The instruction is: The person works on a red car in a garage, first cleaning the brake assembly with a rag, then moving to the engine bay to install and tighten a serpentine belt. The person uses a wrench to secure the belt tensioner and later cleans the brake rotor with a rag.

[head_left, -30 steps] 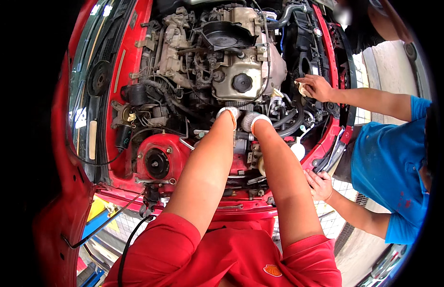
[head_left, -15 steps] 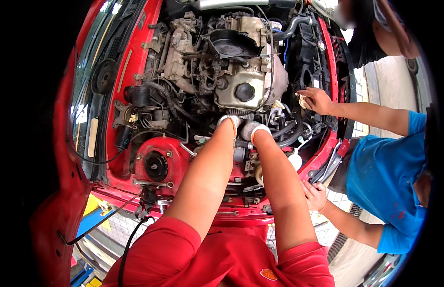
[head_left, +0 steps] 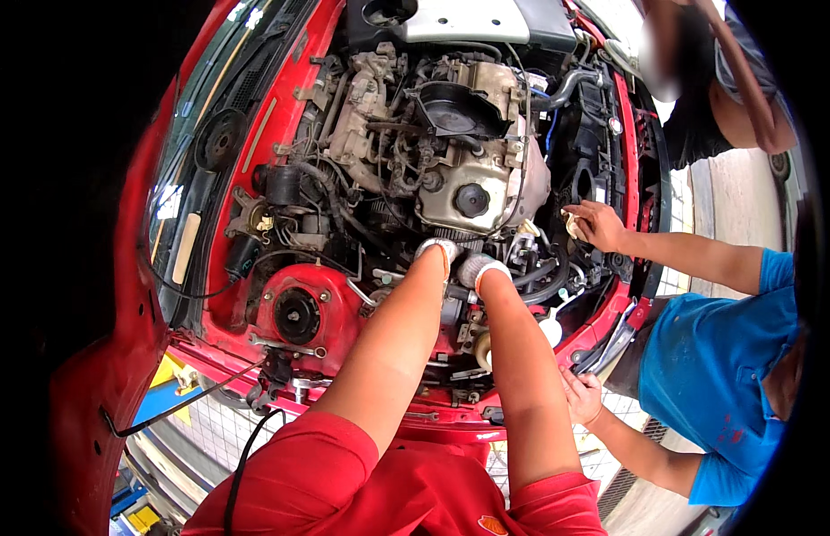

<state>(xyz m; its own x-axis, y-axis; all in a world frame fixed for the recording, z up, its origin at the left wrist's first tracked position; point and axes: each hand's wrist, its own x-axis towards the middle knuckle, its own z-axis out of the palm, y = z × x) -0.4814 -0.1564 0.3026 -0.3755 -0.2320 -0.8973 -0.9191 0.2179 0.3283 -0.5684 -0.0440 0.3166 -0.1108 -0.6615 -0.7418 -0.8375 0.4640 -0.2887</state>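
Both my arms reach down into the engine bay of a red car. My left hand, in a light knitted glove, is at the end of the engine, just below the metal valve cover with its black oil cap. Close on its right is my right hand, gloved the same way. A ribbed toothed part, which looks like a cam gear with its belt, shows between and above the hands. The fingers of both hands point down and are hidden, so what they touch cannot be seen.
A black plastic cover lies on the engine. Wrenches and a ratchet rest along the near fender. At right, a co-worker in a blue shirt holds a rag and leans on the car's edge. Another person stands beyond.
My view has shifted, so the engine sits slightly lower and further right, with more of the far cover showing. My hands stay at the same spot by the toothed part.
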